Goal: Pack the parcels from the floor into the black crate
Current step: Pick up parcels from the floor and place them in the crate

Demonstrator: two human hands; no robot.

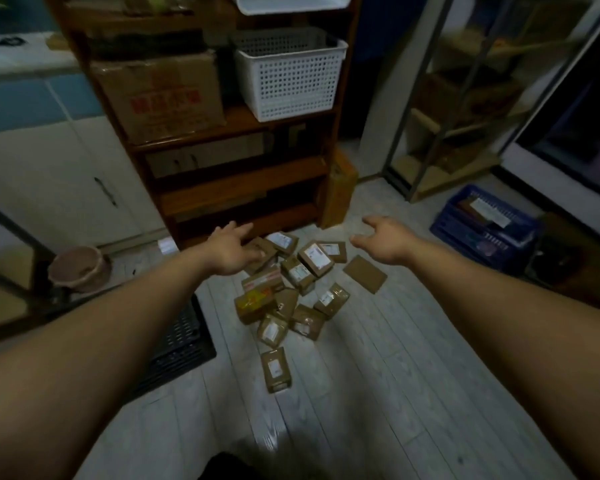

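Pale plank floor (378, 341) under me, wood-grain boards, and a heap of parcels (291, 289) lies on it in front of the wooden shelf (243, 181). I count about thirteen, though they overlap. They are small brown cardboard blocks, most glossy with tape and carrying a white label. One is flat and bare, one is printed yellow, one is banded in red-and-white tape, and one lies alone nearest me.

Both bare arms are out. My left grip (229, 251) is wide, fingers spread, holding nothing, over the heap's far left edge; I cannot tell if it touches a parcel. My right grip (385, 242) is wide too, holding nothing, just right of the heap.

One black crate (184, 337), lattice plastic, sits on the floor left of the heap, partly behind my left forearm. One blue crate (465, 233) at right holds a labelled parcel. On the shelf are one white perforated basket (288, 81) and one big carton (160, 95).
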